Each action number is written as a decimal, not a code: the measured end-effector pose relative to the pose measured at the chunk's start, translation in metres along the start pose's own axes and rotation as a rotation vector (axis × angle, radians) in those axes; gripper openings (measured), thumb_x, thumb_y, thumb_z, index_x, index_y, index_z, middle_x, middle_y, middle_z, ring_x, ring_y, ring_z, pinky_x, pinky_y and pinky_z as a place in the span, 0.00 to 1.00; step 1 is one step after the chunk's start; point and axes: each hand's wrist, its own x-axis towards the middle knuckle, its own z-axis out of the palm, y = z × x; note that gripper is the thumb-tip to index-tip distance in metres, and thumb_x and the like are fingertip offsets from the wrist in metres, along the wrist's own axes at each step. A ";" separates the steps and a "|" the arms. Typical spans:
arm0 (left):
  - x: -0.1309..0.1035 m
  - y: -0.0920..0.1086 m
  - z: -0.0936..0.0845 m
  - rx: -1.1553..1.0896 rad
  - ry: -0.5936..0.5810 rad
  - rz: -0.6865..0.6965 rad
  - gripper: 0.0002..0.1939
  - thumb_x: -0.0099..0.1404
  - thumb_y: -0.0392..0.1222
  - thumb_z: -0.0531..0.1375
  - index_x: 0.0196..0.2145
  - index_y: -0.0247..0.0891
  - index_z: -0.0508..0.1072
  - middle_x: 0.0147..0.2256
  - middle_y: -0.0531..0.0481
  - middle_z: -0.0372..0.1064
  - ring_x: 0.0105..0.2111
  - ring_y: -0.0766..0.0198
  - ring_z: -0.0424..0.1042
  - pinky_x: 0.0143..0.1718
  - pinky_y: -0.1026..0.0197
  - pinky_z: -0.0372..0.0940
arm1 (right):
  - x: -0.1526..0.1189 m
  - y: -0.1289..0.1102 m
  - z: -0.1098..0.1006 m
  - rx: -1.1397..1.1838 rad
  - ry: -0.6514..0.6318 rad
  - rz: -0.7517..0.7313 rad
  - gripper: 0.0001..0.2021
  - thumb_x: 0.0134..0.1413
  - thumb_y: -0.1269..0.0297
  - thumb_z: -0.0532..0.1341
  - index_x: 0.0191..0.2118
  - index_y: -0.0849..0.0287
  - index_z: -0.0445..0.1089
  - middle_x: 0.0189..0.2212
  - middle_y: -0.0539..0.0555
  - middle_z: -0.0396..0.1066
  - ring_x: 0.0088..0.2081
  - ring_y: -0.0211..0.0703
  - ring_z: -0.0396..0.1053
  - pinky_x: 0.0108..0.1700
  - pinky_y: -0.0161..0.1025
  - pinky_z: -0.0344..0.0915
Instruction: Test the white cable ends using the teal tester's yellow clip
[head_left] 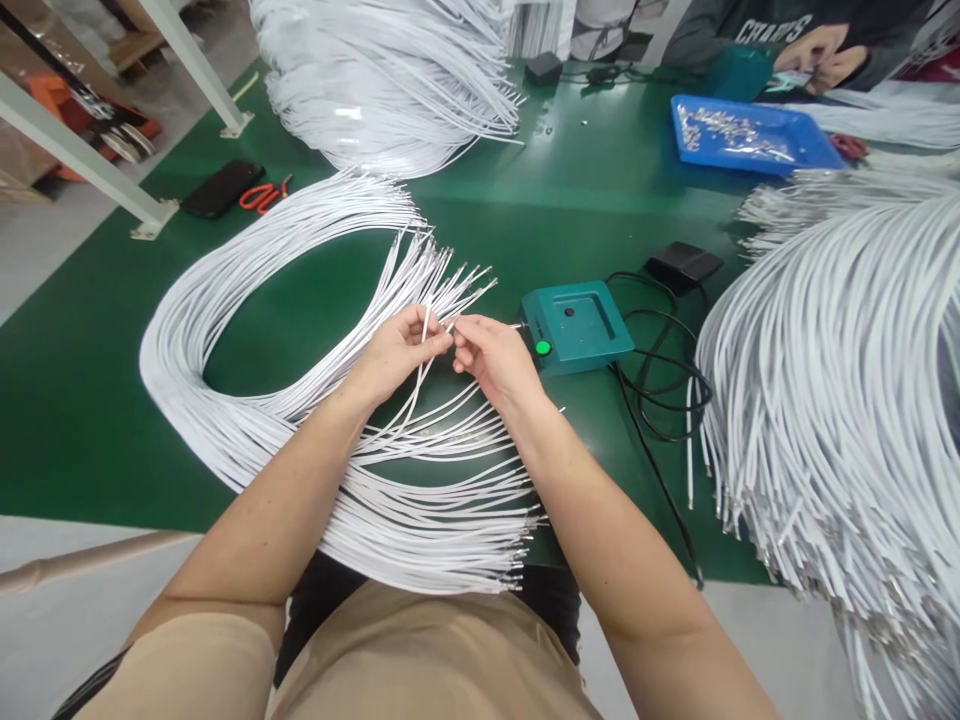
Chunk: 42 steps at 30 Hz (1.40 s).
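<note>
Both hands meet over a looped bundle of white cables (176, 345) on the green table. My left hand (397, 352) is closed, thumb against fingers, on a white cable (421, 380). At its fingertips, my right hand (496, 358) pinches what looks like the end of that cable, though the fingers hide most of it. Loose cable ends with small metal tips fan out behind and below the hands. Just right of my right hand sits a teal box (589, 350) with a lit green button (543, 348) and a thin metal pin pointing left.
More white cables are heaped at the back (375, 80) and right (832, 370). A blue tray (814, 150) holds small metal parts. Black cords (645, 390) run from the teal box. Red-handled cutters (260, 198) lie beside a black phone (223, 188). Another person's hands (825, 55) work opposite.
</note>
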 end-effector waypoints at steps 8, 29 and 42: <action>-0.001 0.003 0.003 0.013 -0.059 0.010 0.14 0.57 0.42 0.64 0.30 0.37 0.60 0.26 0.54 0.70 0.26 0.70 0.72 0.28 0.68 0.63 | 0.003 0.002 0.000 -0.018 0.027 -0.020 0.06 0.44 0.64 0.64 0.31 0.59 0.69 0.15 0.41 0.57 0.16 0.29 0.55 0.20 0.30 0.56; -0.001 0.004 0.002 0.030 -0.043 0.081 0.16 0.56 0.43 0.66 0.30 0.38 0.60 0.27 0.55 0.70 0.26 0.70 0.72 0.30 0.66 0.67 | 0.002 -0.003 -0.005 0.067 -0.114 0.052 0.17 0.43 0.50 0.68 0.29 0.60 0.71 0.18 0.43 0.60 0.19 0.29 0.57 0.26 0.31 0.60; 0.000 0.000 -0.001 0.076 -0.010 0.090 0.15 0.54 0.42 0.66 0.29 0.38 0.61 0.26 0.56 0.67 0.28 0.69 0.70 0.32 0.65 0.65 | 0.002 -0.002 -0.003 -0.155 0.041 -0.101 0.08 0.40 0.63 0.66 0.29 0.60 0.75 0.21 0.46 0.69 0.23 0.30 0.62 0.30 0.33 0.64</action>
